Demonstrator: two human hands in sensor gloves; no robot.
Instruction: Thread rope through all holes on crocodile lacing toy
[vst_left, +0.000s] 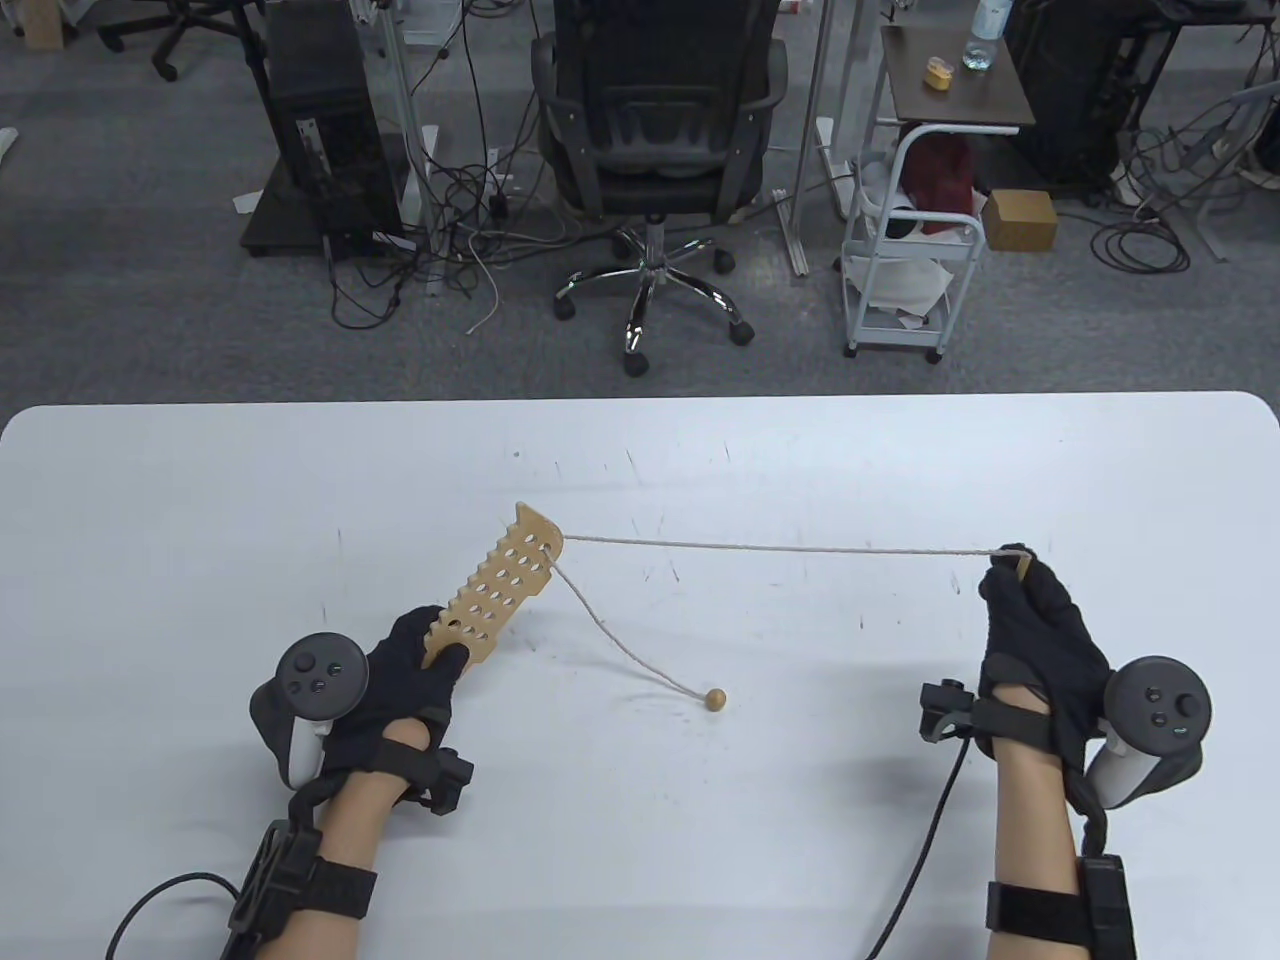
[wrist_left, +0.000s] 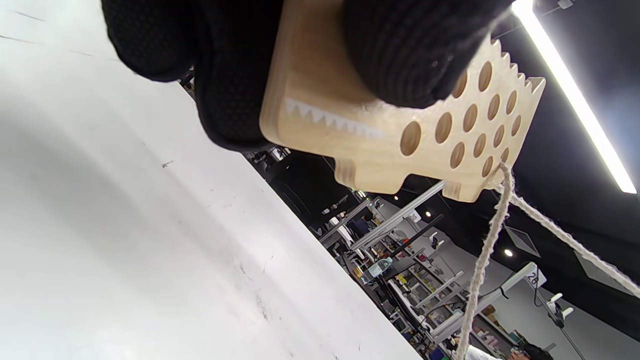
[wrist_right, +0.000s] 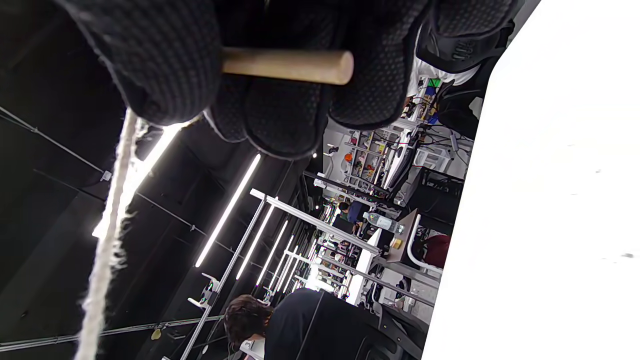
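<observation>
Croc toy (wrist_left: 400, 135) head end hidden under left hand (wrist_left: 240, 60).

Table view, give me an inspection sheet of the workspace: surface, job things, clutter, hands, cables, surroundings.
Surface: white table, small dark scuff marks.
Job things: wooden crocodile held off the table; rope runs taut from a hole at its far end to the right hand; short tail drops to a bead on the table.
Clutter: nothing seen.
Hands: left hand grips the crocodile's near end; right hand pinches the rope's wooden needle.
Cables: black leads trail from both wrists.
Surroundings: office chair, white cart, floor wiring.
</observation>
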